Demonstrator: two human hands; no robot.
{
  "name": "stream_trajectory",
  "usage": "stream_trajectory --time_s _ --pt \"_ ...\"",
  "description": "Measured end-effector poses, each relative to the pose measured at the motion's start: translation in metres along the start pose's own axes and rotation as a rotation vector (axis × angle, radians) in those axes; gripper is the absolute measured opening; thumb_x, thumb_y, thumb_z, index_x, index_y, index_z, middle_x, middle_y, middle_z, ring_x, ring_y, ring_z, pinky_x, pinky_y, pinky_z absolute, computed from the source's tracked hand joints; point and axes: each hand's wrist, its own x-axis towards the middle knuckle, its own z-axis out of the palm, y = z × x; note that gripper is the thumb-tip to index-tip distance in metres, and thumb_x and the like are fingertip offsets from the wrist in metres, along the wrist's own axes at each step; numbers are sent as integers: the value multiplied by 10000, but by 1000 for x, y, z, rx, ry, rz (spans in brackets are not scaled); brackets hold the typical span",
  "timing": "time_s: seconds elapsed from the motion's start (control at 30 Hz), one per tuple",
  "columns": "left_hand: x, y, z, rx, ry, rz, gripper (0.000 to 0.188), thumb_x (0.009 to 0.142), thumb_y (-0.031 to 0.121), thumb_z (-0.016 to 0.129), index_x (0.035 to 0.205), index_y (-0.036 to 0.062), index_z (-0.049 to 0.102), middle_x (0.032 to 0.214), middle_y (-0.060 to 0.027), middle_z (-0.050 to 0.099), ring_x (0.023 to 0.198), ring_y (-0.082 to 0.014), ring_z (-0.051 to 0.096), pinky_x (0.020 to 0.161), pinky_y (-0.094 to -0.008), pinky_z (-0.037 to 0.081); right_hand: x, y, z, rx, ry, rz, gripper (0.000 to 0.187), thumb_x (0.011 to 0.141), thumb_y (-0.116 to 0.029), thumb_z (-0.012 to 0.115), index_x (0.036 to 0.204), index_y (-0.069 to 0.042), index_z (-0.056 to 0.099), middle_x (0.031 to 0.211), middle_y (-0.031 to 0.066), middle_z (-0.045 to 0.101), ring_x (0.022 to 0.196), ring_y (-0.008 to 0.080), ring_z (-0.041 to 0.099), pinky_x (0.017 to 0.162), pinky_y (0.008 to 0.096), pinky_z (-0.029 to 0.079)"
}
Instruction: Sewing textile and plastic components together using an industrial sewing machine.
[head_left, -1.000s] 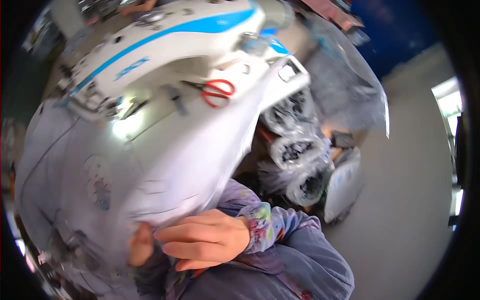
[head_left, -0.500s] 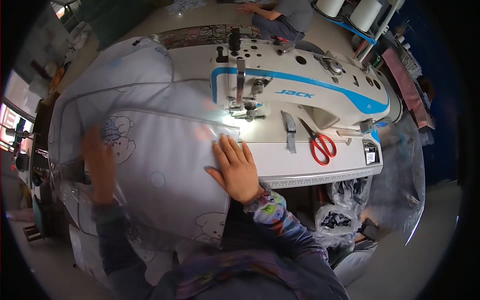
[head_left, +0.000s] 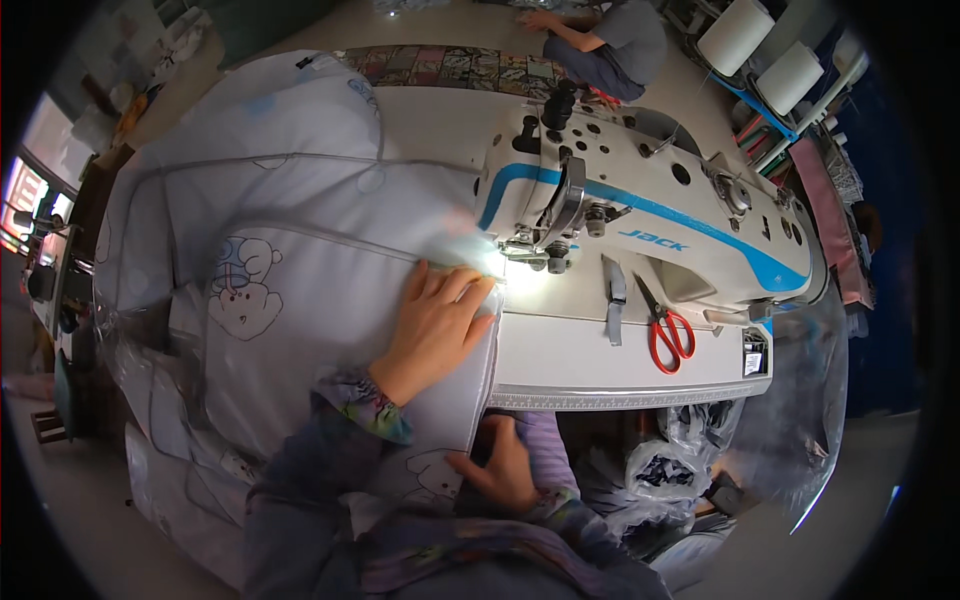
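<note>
A pale grey padded fabric piece point(head_left: 330, 400) with dark piping and cartoon bear prints spreads over the left of the sewing machine's bed and hangs down in front. My left hand point(head_left: 430, 325) lies on its seam, fingers stretched toward the lit needle area, thumb apart. Lower down, my right hand point(head_left: 505, 465) is at the fabric's right edge, its thumb over the print and apart from the bent fingers. The white and blue sewing machine point(head_left: 640, 215) has its presser foot point(head_left: 530, 255) just beyond my left fingertips. Whether the fabric lies under the foot is hard to see.
Red-handled scissors point(head_left: 670, 335) and a grey strap piece point(head_left: 614, 300) lie on the machine bed. Thread cones point(head_left: 735, 37) stand at upper right. Bags of dark scraps point(head_left: 665, 468) sit below the table. Another person point(head_left: 610, 45) sits beyond the machine.
My left hand has come from the fabric's left side to the seam by the needle. My right hand has left that spot and dropped to the fabric's lower right edge. The view has shifted.
</note>
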Motion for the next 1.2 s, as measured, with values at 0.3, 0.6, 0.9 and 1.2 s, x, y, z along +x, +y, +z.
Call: stream_trajectory --time_s 0.3,0.6,0.9,1.2 --pt "0 15 -2 -2 -22 -47 448 875 262 695 1281 100 595 1206 -62 562 1135 -276 531 1111 -546 314 -25 -1 -30 658 -607 284 221 962 -159 687 1136 -23 694 970 -13 703 844 58 612 729 241 501" --pt "-1 16 3 56 14 -48 466 839 319 727 1246 117 623 1194 -33 575 1142 -235 535 1101 -553 326 71 -41 -92 -235 190 -403 181 929 -118 677 1072 -11 702 816 133 673 720 216 653 647 339 506" --pt "1 14 3 25 -10 -97 500 808 318 749 1242 105 621 1221 -61 569 1148 -253 534 1101 -561 328 154 -38 -74 -575 381 -768 289 813 -21 668 1086 -91 731 855 77 582 793 277 572 701 373 485" --pt "21 3 9 23 26 -89 496 784 291 759 1216 82 633 1250 -110 557 1172 -305 520 1090 -564 335 170 -41 -76 -721 442 -713 302 826 -83 677 1103 -193 728 837 56 586 787 264 618 654 392 516"
